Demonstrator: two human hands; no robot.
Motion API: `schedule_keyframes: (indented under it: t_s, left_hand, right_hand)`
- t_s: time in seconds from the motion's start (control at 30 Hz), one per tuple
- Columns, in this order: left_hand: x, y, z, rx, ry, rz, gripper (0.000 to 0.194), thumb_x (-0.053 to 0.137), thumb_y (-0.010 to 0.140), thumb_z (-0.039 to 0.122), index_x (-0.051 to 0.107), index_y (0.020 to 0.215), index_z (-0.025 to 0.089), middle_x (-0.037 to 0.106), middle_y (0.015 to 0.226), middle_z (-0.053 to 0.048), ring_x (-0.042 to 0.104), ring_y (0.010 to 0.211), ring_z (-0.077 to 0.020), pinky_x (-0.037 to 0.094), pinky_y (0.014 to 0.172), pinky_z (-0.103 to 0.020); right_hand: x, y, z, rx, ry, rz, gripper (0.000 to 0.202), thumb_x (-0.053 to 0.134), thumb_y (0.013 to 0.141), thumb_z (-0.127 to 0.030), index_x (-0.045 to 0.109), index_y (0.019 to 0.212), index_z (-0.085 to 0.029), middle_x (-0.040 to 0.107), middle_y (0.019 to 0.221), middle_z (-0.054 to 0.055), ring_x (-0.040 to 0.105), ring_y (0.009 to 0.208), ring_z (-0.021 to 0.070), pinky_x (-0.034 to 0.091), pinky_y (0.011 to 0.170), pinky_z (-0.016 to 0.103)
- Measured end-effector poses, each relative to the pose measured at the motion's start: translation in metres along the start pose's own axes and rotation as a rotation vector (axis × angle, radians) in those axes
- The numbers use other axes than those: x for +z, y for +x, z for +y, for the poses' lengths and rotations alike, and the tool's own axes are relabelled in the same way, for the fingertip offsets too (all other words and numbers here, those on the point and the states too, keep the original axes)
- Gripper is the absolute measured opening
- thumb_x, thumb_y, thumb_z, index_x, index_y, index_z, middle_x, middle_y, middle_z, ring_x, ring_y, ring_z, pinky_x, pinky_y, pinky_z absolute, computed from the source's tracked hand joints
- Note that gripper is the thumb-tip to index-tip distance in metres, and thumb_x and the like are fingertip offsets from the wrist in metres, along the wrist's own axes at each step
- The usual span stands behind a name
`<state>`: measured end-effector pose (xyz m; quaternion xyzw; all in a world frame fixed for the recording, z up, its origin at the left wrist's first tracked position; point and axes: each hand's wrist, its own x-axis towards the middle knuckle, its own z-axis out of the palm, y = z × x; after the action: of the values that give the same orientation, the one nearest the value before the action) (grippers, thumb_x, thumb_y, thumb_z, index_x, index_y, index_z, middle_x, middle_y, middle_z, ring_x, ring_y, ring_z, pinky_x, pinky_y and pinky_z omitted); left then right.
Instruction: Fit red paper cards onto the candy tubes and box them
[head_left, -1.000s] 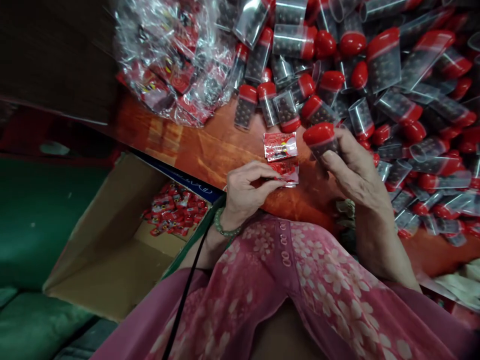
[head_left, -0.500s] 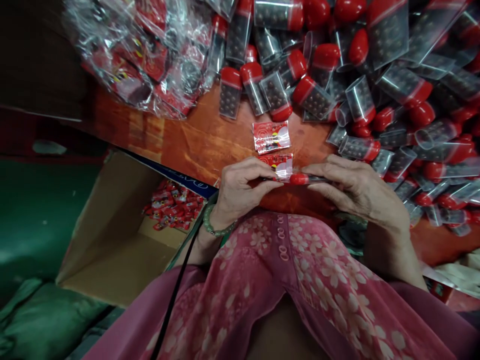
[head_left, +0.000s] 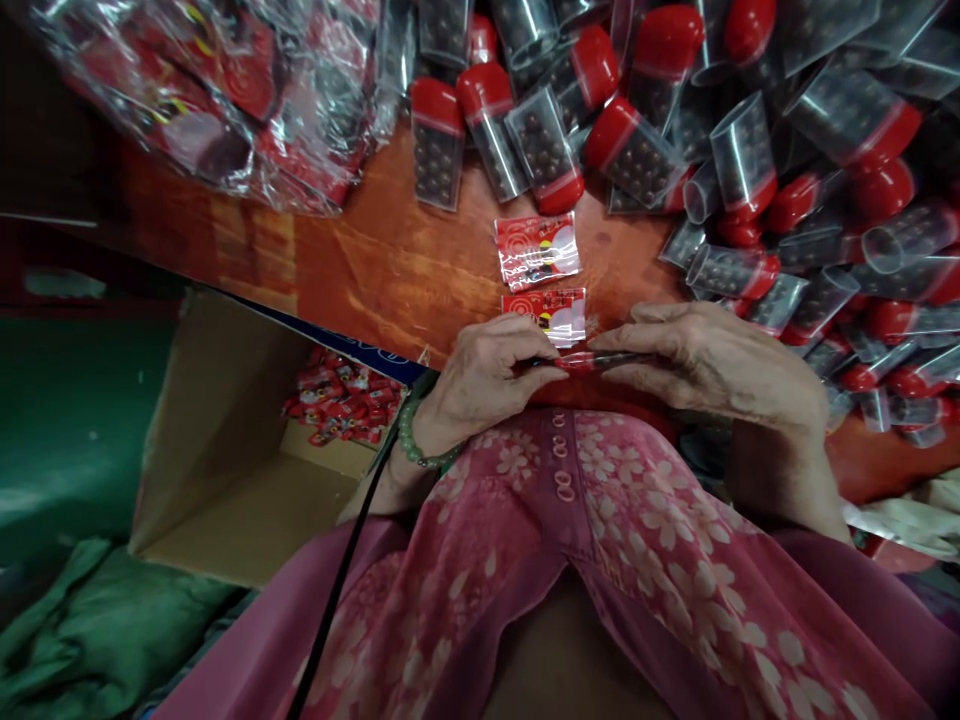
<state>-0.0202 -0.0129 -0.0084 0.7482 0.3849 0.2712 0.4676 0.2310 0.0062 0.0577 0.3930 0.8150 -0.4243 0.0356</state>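
A slim clear capsule container with a red end (head_left: pixel 581 361) lies level between my two hands, low over the table edge. My right hand (head_left: pixel 712 365) pinches its clear body between thumb and fingers. At its red end, my left hand (head_left: pixel 491 370) is closed on a thin red film sleeve, seen nearly edge-on and mostly hidden by the fingers. The red end meets the sleeve; how deep it sits inside, I cannot tell. Just beyond my fingers lie a red printed sleeve (head_left: pixel 559 315) and, farther back, another red sleeve (head_left: pixel 537 250), both flat.
Clear red-capped containers of dark beads (head_left: pixel 637 150) pile up at the back and right. A clear plastic bag of red sleeves (head_left: pixel 225 110) lies back left on the wooden table (head_left: pixel 337 265). Below left, an open cardboard box (head_left: pixel 225 450) holds small red packets (head_left: pixel 349 400).
The container's red end has moved left to the fingers of my left hand, into or against the sleeve. My right fingertips have come closer to the left ones. The view has shifted slightly.
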Motion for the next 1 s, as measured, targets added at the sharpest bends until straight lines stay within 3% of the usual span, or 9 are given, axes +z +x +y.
schedule_keyframes:
  t_s: [0.13, 0.23, 0.33, 0.43, 0.57, 0.77, 1.0]
  left_hand:
    - [-0.007, 0.001, 0.002, -0.055, -0.019, -0.055, 0.034, 0.077, 0.086, 0.047, 0.079, 0.102, 0.017, 0.079, 0.091, -0.006, 0.073, 0.080, -0.0155, 0.055, 0.076, -0.025]
    - [-0.011, 0.003, 0.004, -0.066, -0.066, -0.085, 0.039, 0.078, 0.085, 0.047, 0.079, 0.107, 0.016, 0.081, 0.093, -0.008, 0.074, 0.080, -0.0169, 0.055, 0.075, -0.024]
    - [-0.013, 0.005, 0.008, -0.094, -0.133, -0.142, 0.031, 0.075, 0.087, 0.041, 0.080, 0.101, 0.014, 0.080, 0.084, -0.006, 0.071, 0.068, -0.0142, 0.051, 0.066, -0.022]
    - [-0.014, 0.009, 0.014, -0.210, -0.234, -0.260, 0.026, 0.068, 0.091, 0.036, 0.081, 0.094, 0.014, 0.075, 0.072, -0.001, 0.060, 0.057, -0.0097, 0.043, 0.056, -0.020]
    - [-0.014, 0.014, 0.018, -0.342, -0.340, -0.308, 0.028, 0.064, 0.091, 0.037, 0.078, 0.090, 0.013, 0.071, 0.072, 0.001, 0.057, 0.061, -0.0092, 0.042, 0.059, -0.020]
    - [-0.011, 0.017, 0.016, -0.318, -0.293, -0.302, 0.025, 0.068, 0.088, 0.036, 0.077, 0.091, 0.013, 0.075, 0.079, -0.003, 0.063, 0.067, -0.0119, 0.046, 0.064, -0.021]
    - [-0.014, 0.021, 0.022, -0.317, -0.249, -0.250, 0.017, 0.071, 0.083, 0.030, 0.078, 0.087, 0.014, 0.076, 0.079, -0.003, 0.068, 0.072, -0.0146, 0.051, 0.068, -0.023]
  right_hand:
    - [-0.002, 0.002, 0.000, -0.006, 0.071, 0.007, 0.032, 0.054, 0.102, -0.033, 0.072, 0.128, -0.024, 0.072, 0.095, 0.007, 0.066, 0.078, 0.0178, 0.043, 0.069, 0.029]
    - [-0.001, 0.004, 0.000, -0.009, 0.151, 0.020, 0.030, 0.057, 0.101, -0.033, 0.074, 0.125, -0.027, 0.074, 0.096, 0.006, 0.067, 0.078, 0.0177, 0.044, 0.069, 0.029]
    - [0.003, 0.006, 0.002, -0.002, 0.241, 0.067, 0.028, 0.057, 0.100, -0.034, 0.075, 0.120, -0.027, 0.077, 0.100, 0.005, 0.070, 0.083, 0.0190, 0.047, 0.072, 0.030]
    - [0.010, 0.007, 0.007, -0.021, 0.446, 0.055, 0.027, 0.058, 0.100, -0.039, 0.076, 0.114, -0.024, 0.079, 0.099, 0.003, 0.071, 0.083, 0.0174, 0.051, 0.074, 0.029]
    - [0.018, 0.005, 0.007, 0.087, 0.629, 0.086, 0.030, 0.061, 0.098, -0.045, 0.075, 0.109, -0.021, 0.079, 0.087, 0.000, 0.070, 0.074, 0.0146, 0.051, 0.067, 0.026]
    - [0.016, 0.003, 0.001, 0.064, 0.413, 0.128, 0.022, 0.061, 0.098, -0.034, 0.075, 0.109, -0.023, 0.081, 0.099, 0.003, 0.074, 0.085, 0.0194, 0.053, 0.076, 0.030]
    - [0.019, 0.008, -0.003, 0.007, 0.392, 0.140, 0.021, 0.057, 0.100, -0.034, 0.071, 0.109, -0.021, 0.078, 0.097, 0.003, 0.072, 0.083, 0.0182, 0.050, 0.075, 0.029]
